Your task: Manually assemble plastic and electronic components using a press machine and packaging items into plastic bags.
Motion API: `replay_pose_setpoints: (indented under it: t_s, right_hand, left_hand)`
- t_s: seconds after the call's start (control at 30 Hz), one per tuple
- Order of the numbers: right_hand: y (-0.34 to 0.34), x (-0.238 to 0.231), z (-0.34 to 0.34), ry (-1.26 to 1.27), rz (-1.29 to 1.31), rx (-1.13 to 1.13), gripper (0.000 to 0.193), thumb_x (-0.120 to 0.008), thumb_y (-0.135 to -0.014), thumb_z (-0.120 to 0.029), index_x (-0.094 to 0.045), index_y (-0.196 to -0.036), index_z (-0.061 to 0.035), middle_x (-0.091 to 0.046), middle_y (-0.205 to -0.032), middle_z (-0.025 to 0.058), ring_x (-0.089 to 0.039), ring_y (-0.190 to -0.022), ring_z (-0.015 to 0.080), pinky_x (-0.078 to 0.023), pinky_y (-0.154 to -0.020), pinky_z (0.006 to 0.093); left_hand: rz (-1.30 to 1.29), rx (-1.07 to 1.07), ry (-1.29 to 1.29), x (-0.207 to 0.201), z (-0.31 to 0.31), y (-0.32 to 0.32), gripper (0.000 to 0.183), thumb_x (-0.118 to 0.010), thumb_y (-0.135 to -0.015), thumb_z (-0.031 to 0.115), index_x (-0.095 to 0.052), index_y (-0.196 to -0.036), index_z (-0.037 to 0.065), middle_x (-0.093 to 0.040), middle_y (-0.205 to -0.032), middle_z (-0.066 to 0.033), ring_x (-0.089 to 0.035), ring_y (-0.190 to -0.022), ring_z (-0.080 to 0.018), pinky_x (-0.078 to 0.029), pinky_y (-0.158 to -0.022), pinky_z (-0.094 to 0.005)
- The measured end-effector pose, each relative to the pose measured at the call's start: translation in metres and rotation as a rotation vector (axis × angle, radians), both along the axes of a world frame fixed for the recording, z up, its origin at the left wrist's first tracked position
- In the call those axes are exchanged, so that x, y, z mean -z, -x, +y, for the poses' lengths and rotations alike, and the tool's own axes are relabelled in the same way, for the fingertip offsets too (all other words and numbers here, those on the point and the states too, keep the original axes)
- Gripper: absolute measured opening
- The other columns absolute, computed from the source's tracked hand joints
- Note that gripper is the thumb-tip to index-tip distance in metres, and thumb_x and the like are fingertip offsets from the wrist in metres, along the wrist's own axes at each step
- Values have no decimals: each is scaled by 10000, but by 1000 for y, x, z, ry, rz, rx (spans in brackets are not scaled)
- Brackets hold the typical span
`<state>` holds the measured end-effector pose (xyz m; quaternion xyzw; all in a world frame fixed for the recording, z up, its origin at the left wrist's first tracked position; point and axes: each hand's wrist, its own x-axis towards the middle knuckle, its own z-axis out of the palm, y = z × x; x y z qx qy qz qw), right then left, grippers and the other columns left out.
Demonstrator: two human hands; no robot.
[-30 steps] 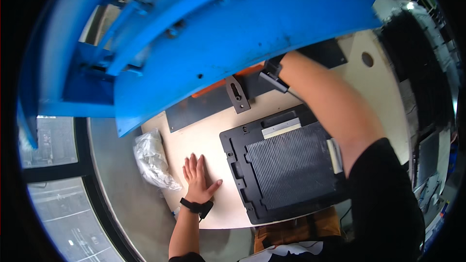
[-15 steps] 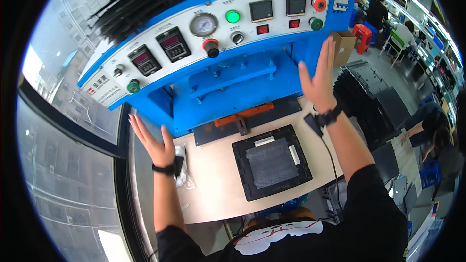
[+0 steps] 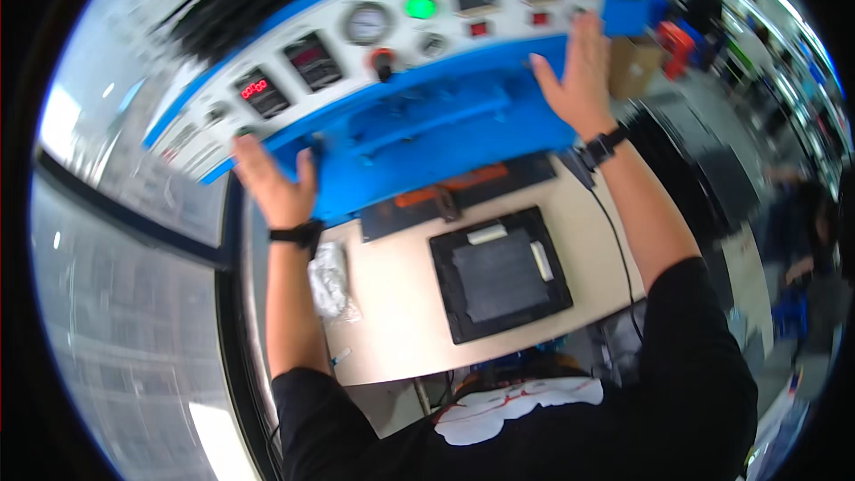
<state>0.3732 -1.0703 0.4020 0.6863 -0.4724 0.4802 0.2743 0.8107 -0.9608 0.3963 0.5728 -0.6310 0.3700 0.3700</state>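
Observation:
Both my arms reach forward to a blue press machine with a white control panel. My left hand is stretched out, its fingertips at the green button near the panel's lower left end. At the panel's right end, the fingertips of my right hand overlap the other green button and mostly hide it. Thumbs stand apart from the fingers, and neither hand holds anything. Between my forearms a black rectangular tray lies on the table, with a dark flat sheet and two pale strips in it.
A crumpled clear plastic bag sits by my left forearm on the pale table. A black cable runs beside my right forearm. Black trays are stacked to the right; a window borders the left. Other people sit farther off.
Both hands have moved up and forward to the panel's green buttons. The left display now shows lit red digits. The picture has shifted and blurred slightly.

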Motion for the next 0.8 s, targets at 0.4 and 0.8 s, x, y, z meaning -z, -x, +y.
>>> replay_pose_setpoints:
  t_s: [0.4,0.8]
  right_hand:
    - [88,245,431,-1029,-621,131,138,-636,-865,-151,-667,-850,-16,-641,-757,147,-613,-651,297,-470,-586,348]
    - [78,396,798,-1531,-1093,957,316,-594,-866,-296,-684,-820,4,-685,-720,143,-673,-727,301,-509,-693,408]
  left_hand:
    - [519,836,-1041,234,188,135,315,-667,-818,111,-619,-1111,9,-614,-1165,-178,-564,-1109,-389,-418,-981,-462]
    - [192,1386,-1488,261,246,258,204,-639,-844,116,-632,-1007,-6,-658,-917,-166,-646,-824,-313,-508,-734,-365]
